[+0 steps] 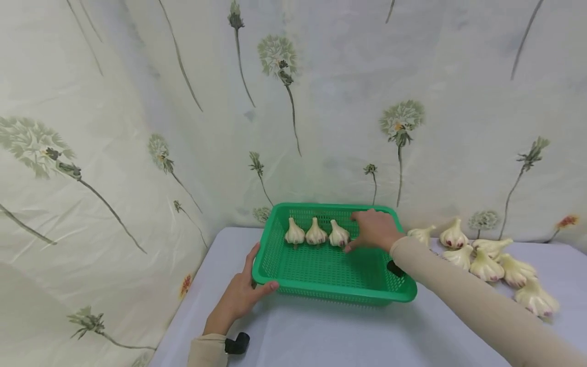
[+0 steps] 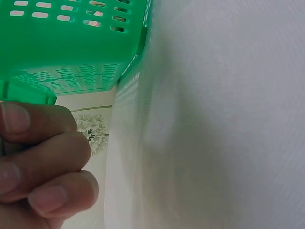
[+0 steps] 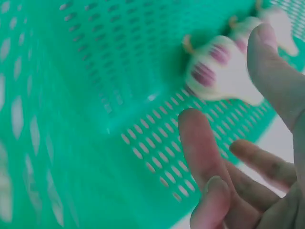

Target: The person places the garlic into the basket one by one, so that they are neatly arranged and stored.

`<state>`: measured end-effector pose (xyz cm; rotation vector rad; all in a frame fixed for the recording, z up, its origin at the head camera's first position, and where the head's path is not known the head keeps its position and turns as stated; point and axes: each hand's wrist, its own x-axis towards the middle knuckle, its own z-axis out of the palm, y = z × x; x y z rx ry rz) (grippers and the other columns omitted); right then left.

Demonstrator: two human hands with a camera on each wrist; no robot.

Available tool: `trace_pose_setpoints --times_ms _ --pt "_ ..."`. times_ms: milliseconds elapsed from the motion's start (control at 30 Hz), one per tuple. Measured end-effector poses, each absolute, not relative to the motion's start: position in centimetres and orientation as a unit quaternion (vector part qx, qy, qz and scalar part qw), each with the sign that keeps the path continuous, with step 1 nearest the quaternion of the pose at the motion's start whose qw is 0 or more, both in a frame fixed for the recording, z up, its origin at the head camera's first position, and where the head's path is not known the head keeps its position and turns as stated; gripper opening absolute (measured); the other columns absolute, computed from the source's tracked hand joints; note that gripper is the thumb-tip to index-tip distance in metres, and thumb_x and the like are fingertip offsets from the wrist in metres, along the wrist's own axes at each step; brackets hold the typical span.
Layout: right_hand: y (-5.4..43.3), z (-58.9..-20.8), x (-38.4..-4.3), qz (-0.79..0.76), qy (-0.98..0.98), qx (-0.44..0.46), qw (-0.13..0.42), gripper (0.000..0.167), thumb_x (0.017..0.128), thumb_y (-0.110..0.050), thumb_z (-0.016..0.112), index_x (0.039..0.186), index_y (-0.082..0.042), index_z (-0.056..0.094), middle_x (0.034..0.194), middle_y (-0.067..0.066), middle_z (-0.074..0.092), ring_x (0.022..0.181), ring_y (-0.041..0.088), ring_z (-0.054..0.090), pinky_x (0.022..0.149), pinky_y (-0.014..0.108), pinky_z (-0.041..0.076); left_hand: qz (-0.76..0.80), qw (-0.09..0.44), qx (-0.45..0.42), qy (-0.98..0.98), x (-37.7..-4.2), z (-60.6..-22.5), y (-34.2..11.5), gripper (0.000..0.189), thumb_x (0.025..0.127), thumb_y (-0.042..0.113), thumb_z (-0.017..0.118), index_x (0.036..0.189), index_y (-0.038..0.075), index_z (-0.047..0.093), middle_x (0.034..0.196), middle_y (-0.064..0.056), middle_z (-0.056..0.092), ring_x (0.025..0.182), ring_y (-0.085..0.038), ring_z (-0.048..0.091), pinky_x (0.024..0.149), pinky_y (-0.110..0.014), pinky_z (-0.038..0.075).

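Note:
A green plastic basket (image 1: 339, 294) with slotted walls stands on the table. Three garlic bulbs (image 1: 316, 232) sit in a row along its back wall, stems up. At the basket's front left corner my left hand (image 1: 238, 295) holds the rim, thumb over the front edge; its other fingers (image 2: 57, 157) curl below the basket in the left wrist view. My right hand (image 1: 377, 229) reaches inside, fingers and thumb spread, just right of the rightmost bulb (image 3: 219, 71). Nothing is between those fingers; the right wrist view shows a gap between fingertips and bulb.
Several more garlic bulbs (image 1: 486, 266) lie loosely piled on the table right of the basket, partly behind my right forearm. A pale cloth (image 1: 321, 336) covers the table. Flower-printed curtains (image 1: 339, 127) hang close behind it and along the left.

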<state>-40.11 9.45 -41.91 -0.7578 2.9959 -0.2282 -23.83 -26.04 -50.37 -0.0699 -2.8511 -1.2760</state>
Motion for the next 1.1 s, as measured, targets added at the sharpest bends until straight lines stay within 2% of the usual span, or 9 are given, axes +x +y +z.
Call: trace_pose_setpoints --times_ms 233,467,700,833,967,1100 --pt "12.5 -38.3 -38.1 -0.106 0.963 -0.250 0.005 0.092 0.072 -0.071 0.088 0.135 -0.007 0.071 0.120 0.015 0.076 0.102 0.033 0.073 0.074 0.049 0.059 -0.407 0.013 -0.022 -0.913 -23.8 -50.6 -25.8 0.107 0.090 0.060 0.076 0.169 0.048 0.004 0.068 -0.001 0.050 0.065 -0.017 0.049 0.058 -0.035 0.041" --pt "15.9 -36.7 -35.6 -0.142 0.957 -0.252 -0.032 0.084 0.073 -0.069 0.088 0.128 -0.007 0.074 0.113 0.014 0.079 0.104 0.034 0.075 0.076 0.049 0.059 -0.405 0.020 -0.026 -0.914 -23.5 -50.3 -25.8 0.109 0.089 0.060 0.077 0.170 0.045 0.004 0.070 -0.004 0.055 0.067 -0.018 0.052 0.060 -0.035 0.043" --pt "20.0 -36.8 -33.6 -0.154 0.955 -0.242 -0.079 0.069 0.076 -0.061 0.090 0.120 -0.010 0.076 0.108 0.011 0.081 0.096 0.031 0.076 0.064 0.038 0.055 -0.397 0.025 -0.026 -0.917 -23.7 -50.2 -25.8 0.109 0.090 0.059 0.077 0.170 0.044 0.005 0.075 -0.007 0.059 0.071 -0.020 0.055 0.064 -0.035 0.045" --pt "23.3 -37.2 -33.2 -0.134 0.960 -0.224 -0.100 0.063 0.078 -0.057 0.091 0.116 -0.009 0.077 0.105 0.011 0.080 0.087 0.028 0.075 0.059 0.036 0.052 -0.401 0.019 -0.021 -0.916 -23.7 -50.3 -25.7 0.108 0.091 0.058 0.077 0.169 0.045 0.003 0.074 -0.008 0.059 0.070 -0.021 0.055 0.064 -0.036 0.045" --pt "27.4 -37.9 -32.9 -0.110 0.971 -0.188 -0.093 0.065 0.081 -0.060 0.087 0.115 -0.007 0.076 0.108 0.015 0.079 0.084 0.029 0.074 0.054 0.035 0.049 -0.406 0.013 -0.016 -0.913 -23.6 -50.4 -25.4 0.107 0.092 0.056 0.076 0.169 0.046 0.003 0.074 -0.007 0.059 0.070 -0.021 0.055 0.063 -0.036 0.045" --pt "31.6 -39.1 -32.1 -0.092 0.982 -0.149 -0.075 0.064 0.084 -0.057 0.086 0.118 -0.004 0.075 0.113 0.021 0.077 0.079 0.028 0.072 0.051 0.035 0.047 -0.405 0.007 -0.010 -0.914 -23.5 -50.3 -25.1 0.107 0.092 0.055 0.076 0.169 0.046 0.002 0.072 -0.006 0.058 0.068 -0.020 0.054 0.062 -0.035 0.044"
